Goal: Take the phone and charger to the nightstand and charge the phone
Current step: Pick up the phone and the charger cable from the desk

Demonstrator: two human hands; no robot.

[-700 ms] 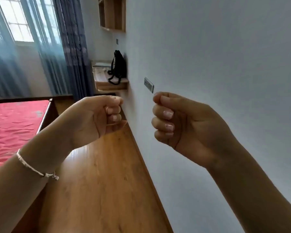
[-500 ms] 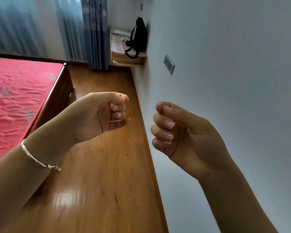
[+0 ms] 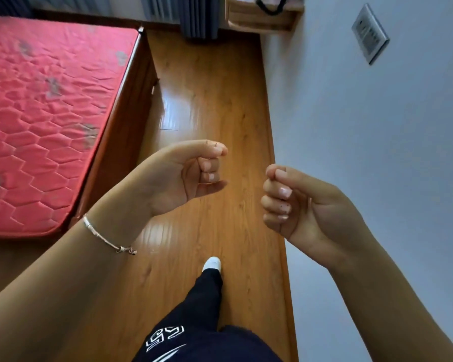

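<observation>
Trouser leg [image 3: 207, 307], dark with white print, nearest the camera, a white shoe [image 3: 212, 263] at its end, set on the wooden floor [image 3: 220, 100].

Left hand [image 3: 178, 176] — raised at mid height, fingers curled into a loose fist, thumb laid across the top; nothing visible inside it. Silver bracelet [image 3: 107, 239] on that wrist.

Right hand [image 3: 298, 205] — level with the left and apart from it, near the wall [image 3: 377, 152]; fingers likewise curled in, thumb on top, no object showing in the grip.

Bed [image 3: 50, 113], left of the floor strip, with a red quilted mattress in a dark wooden frame.

Wall plate [image 3: 370, 33], grey, upper right on the wall; whether it is a socket or a switch cannot be told.

Wooden shelf unit [image 3: 259, 20], far end against the wall, with a black strap [image 3: 270, 9] hanging over it; curtain [image 3: 199, 17] beside it.

Phone and charger: not in view anywhere; both remain to be fetched.

Handling, as a judgement: a phone is likely rigid, smooth and slippery, with fragile glass — best held by its long edges. A charger is likely light, with a hard plug and a limp cable; take the plug body and gather the cable so it does not trail.
</observation>
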